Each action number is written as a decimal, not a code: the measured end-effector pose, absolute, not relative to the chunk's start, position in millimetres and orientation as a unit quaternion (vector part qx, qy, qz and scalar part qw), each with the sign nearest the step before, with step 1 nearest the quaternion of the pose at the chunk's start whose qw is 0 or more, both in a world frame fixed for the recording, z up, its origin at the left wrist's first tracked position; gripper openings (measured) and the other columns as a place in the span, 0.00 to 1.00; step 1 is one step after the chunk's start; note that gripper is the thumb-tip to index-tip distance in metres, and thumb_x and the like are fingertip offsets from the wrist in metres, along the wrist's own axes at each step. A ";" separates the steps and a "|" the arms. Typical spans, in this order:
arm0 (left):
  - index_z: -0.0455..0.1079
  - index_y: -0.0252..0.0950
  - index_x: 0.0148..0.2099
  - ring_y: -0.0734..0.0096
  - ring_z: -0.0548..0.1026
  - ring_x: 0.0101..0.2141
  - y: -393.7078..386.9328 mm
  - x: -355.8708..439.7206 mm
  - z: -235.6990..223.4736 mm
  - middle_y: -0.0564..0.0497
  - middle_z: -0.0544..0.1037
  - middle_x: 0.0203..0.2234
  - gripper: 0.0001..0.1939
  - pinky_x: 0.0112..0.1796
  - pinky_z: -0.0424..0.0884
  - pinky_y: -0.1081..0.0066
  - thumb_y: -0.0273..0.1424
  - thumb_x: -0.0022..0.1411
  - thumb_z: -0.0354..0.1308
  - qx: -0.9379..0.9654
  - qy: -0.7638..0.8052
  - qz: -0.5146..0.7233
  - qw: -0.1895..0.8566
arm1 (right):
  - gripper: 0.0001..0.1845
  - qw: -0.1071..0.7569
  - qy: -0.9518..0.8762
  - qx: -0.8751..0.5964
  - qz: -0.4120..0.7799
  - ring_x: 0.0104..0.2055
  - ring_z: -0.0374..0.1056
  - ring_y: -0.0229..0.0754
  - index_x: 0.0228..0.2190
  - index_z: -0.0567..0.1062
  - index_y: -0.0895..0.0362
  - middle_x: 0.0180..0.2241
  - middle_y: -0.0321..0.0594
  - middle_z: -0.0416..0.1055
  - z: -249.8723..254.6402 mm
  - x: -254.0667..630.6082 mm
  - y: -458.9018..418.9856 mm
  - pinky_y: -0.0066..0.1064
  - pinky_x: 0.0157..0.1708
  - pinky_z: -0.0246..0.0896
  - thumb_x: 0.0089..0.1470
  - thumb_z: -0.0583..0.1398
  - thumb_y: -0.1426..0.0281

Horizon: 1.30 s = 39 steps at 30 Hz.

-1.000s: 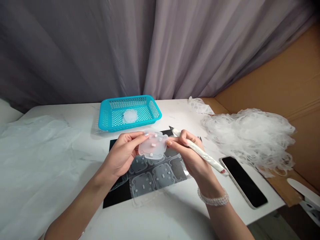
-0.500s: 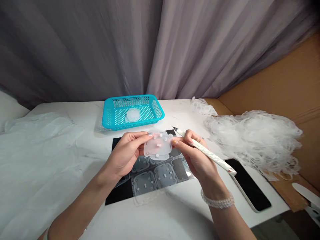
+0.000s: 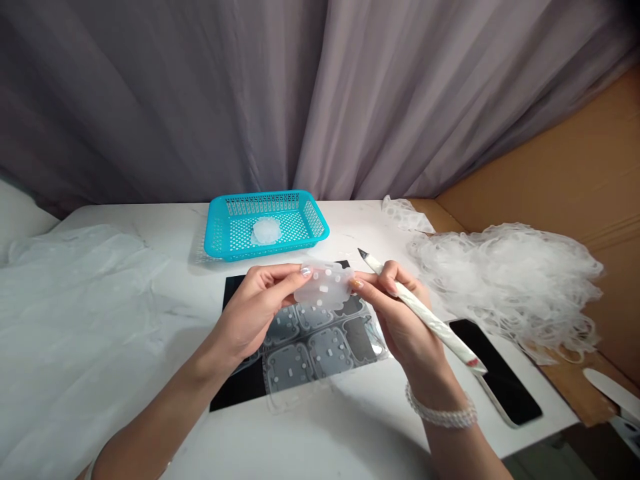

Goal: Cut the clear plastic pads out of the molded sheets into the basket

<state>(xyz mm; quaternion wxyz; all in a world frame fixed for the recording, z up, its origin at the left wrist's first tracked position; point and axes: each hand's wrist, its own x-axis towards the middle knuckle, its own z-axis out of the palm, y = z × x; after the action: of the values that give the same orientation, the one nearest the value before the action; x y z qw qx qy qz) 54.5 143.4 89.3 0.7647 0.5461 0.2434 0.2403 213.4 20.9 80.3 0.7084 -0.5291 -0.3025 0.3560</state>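
The left hand (image 3: 255, 308) holds a clear soft pad (image 3: 324, 283) up above a black sheet (image 3: 235, 393), its fingers pressed together and pinching the pad's left end, while the right hand (image 3: 397, 313) pinches a white craft knife (image 3: 425, 313) near the blade, one fingertip (image 3: 356, 284) on the pad's right edge. The pad's long side lies left to right, and the knife runs from low right to high left, its sharp tip (image 3: 361, 252) pointing away. If the knife slips or the pad bends, the tip could poke a finger.
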 end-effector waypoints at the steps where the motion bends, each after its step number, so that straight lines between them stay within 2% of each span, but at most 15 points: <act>1: 0.82 0.40 0.43 0.68 0.76 0.41 143.2 54.6 89.2 0.47 0.82 0.39 0.10 0.40 0.72 0.73 0.37 0.64 0.63 0.544 0.241 0.240 0.767 | 0.26 0.709 -0.304 -0.529 0.353 0.30 0.64 0.37 0.23 0.56 0.53 0.28 0.36 0.76 80.1 214.1 21.3 0.32 0.32 0.57 0.52 0.70 0.71; 4: 0.78 0.42 0.52 0.62 0.74 0.52 142.2 56.0 89.0 0.48 0.78 0.52 0.14 0.49 0.72 0.67 0.35 0.64 0.63 0.493 0.263 0.253 0.790 | 0.25 0.718 -0.307 -0.539 0.315 0.32 0.69 0.39 0.23 0.56 0.53 0.29 0.37 0.78 79.8 215.6 23.0 0.33 0.35 0.60 0.51 0.70 0.71; 7: 0.71 0.41 0.59 0.56 0.71 0.57 140.0 58.8 91.0 0.45 0.71 0.60 0.20 0.54 0.70 0.59 0.34 0.65 0.61 0.386 0.306 0.262 0.830 | 0.26 0.713 -0.311 -0.596 0.197 0.37 0.74 0.43 0.21 0.56 0.52 0.31 0.38 0.80 81.0 210.8 23.5 0.35 0.38 0.64 0.51 0.70 0.69; 9: 0.70 0.33 0.58 0.51 0.73 0.55 138.5 61.1 92.8 0.37 0.71 0.59 0.21 0.53 0.71 0.54 0.38 0.68 0.57 0.323 0.303 0.217 0.870 | 0.26 0.682 -0.339 -0.633 0.142 0.39 0.76 0.46 0.20 0.56 0.52 0.32 0.39 0.80 82.9 202.9 22.3 0.36 0.40 0.66 0.52 0.69 0.68; 11: 0.71 0.27 0.56 0.48 0.75 0.52 138.0 63.1 93.8 0.32 0.72 0.57 0.25 0.52 0.72 0.52 0.42 0.70 0.50 0.288 0.273 0.161 0.904 | 0.26 0.643 -0.395 -0.634 0.172 0.39 0.77 0.48 0.19 0.56 0.52 0.33 0.41 0.81 85.3 194.3 20.4 0.37 0.39 0.68 0.54 0.67 0.67; 14: 0.71 0.26 0.56 0.48 0.77 0.50 140.0 64.5 93.0 0.31 0.74 0.55 0.28 0.51 0.72 0.51 0.44 0.71 0.45 0.272 0.252 0.130 0.920 | 0.25 0.636 -0.424 -0.606 0.219 0.41 0.78 0.50 0.20 0.55 0.51 0.34 0.42 0.81 87.4 190.6 17.3 0.39 0.40 0.71 0.58 0.64 0.66; 18: 0.67 0.26 0.61 0.44 0.75 0.54 145.7 63.1 92.2 0.32 0.74 0.55 0.30 0.54 0.68 0.46 0.45 0.70 0.44 0.246 0.261 0.149 0.922 | 0.21 0.699 -0.347 -0.598 0.181 0.44 0.78 0.49 0.23 0.58 0.51 0.34 0.41 0.82 82.6 209.5 11.0 0.43 0.47 0.70 0.60 0.63 0.65; 21: 0.65 0.24 0.62 0.42 0.73 0.55 148.5 61.5 94.1 0.31 0.74 0.56 0.31 0.56 0.66 0.44 0.44 0.70 0.46 0.232 0.258 0.153 0.925 | 0.19 0.711 -0.316 -0.598 0.192 0.45 0.77 0.50 0.24 0.61 0.52 0.35 0.42 0.81 73.3 228.0 2.7 0.46 0.51 0.69 0.60 0.64 0.63; 39: 0.68 0.24 0.59 0.45 0.77 0.52 147.1 61.8 96.6 0.32 0.76 0.53 0.29 0.54 0.70 0.48 0.42 0.70 0.44 0.236 0.272 0.162 0.919 | 0.20 0.678 -0.273 -0.635 0.251 0.47 0.76 0.50 0.23 0.61 0.53 0.32 0.40 0.78 43.1 246.5 -14.4 0.44 0.49 0.69 0.58 0.65 0.63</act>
<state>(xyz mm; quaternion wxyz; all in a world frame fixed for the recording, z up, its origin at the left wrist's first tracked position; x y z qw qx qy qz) 61.8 147.1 96.6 0.9188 0.2358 0.2721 0.1618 246.5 -14.4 43.1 0.6775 -0.6351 -0.2729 0.2512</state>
